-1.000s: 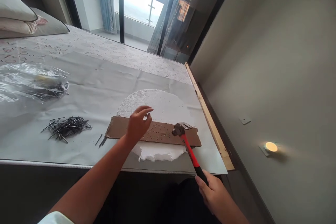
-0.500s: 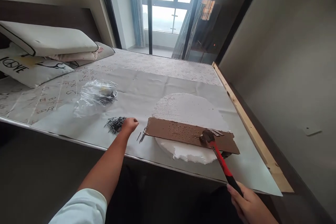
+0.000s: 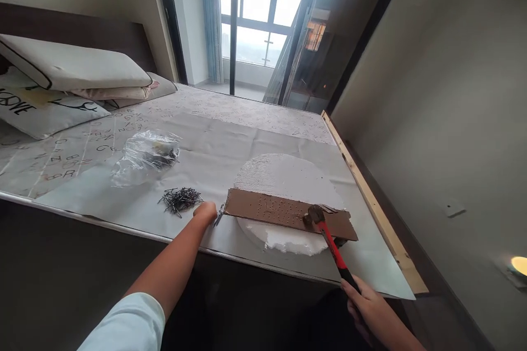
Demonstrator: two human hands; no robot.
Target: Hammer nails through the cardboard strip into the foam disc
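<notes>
My right hand is wrapped round the black grip of a hammer with a red shaft. The hammer's dark head rests on a brown board dotted with rows of nails. That board lies across a round white foam slab. My left hand is low on the sheet, fingers curled, between a heap of nails and the board's left end. A few loose nails lie just beyond its fingertips. Whatever those fingers hold is hidden.
A clear plastic bag with dark contents sits behind the nail heap. Grey sheeting covers part of the mattress. A wooden rail runs along the right edge by the wall. Pillows are stacked at the far left.
My left hand has come down nearer the loose nails by the board's end. The hammer stays resting on the board in my right hand. The whole view has turned slightly.
</notes>
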